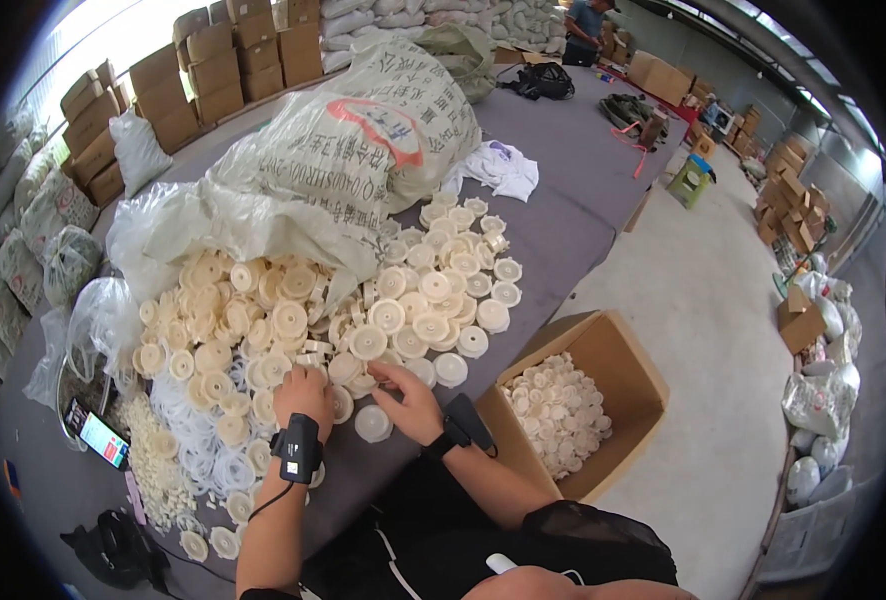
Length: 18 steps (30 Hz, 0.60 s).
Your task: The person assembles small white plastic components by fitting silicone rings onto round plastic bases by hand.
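A big heap of round cream plastic caps [288, 320] spreads over the grey-covered table in front of me. At its near edge, my left hand [304, 395] is curled down onto the caps; its fingertips are hidden, so what they hold does not show. To its right, my right hand [413, 405] has thumb and forefinger apart beside a cap [361, 384]. A single whiter cap [373, 423] lies between my wrists. Translucent rings [201, 425] and small pale pieces [158, 470] are piled left of my left hand. Both wrists wear black bands with devices.
A large woven sack [363, 140] lies open-mouthed behind the heap. An open cardboard box [623, 400] with many pale caps stands at the table's right edge. A phone [103, 440] and black bag [113, 550] lie left. Another person [585, 30] stands far off.
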Available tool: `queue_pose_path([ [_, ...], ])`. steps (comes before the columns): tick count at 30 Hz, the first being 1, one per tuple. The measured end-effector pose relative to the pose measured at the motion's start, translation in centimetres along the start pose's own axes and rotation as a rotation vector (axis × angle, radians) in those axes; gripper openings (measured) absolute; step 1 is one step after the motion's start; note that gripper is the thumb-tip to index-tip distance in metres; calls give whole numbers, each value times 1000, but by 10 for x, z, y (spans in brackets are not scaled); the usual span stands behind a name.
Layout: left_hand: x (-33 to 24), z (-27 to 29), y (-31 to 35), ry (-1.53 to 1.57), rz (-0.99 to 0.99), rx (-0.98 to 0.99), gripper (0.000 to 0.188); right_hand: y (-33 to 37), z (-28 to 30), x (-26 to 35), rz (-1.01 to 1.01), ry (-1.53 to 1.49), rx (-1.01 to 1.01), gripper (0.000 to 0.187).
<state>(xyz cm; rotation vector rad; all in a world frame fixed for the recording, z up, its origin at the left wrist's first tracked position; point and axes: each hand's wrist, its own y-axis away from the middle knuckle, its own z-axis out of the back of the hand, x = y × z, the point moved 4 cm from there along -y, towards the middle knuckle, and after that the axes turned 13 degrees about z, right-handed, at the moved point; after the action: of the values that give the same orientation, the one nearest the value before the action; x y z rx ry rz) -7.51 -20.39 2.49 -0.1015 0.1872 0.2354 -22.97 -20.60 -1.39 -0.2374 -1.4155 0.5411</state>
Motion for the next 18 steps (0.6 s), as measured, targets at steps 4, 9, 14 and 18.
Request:
queue_pose_path([
  [4,6,4,-1,31,-103,-6,16,-2,3,-3,-11,-107,25,33],
  [9,23,34,20,521,-108,-202,7,-2,6,8,-15,-53,-20,31],
  [14,61,20,43,1236,199,-1,13,-5,-25,49,63,-24,29,40],
  [18,64,32,59,1480,295,78,13,-1,-60,51,168,-87,73,49],
])
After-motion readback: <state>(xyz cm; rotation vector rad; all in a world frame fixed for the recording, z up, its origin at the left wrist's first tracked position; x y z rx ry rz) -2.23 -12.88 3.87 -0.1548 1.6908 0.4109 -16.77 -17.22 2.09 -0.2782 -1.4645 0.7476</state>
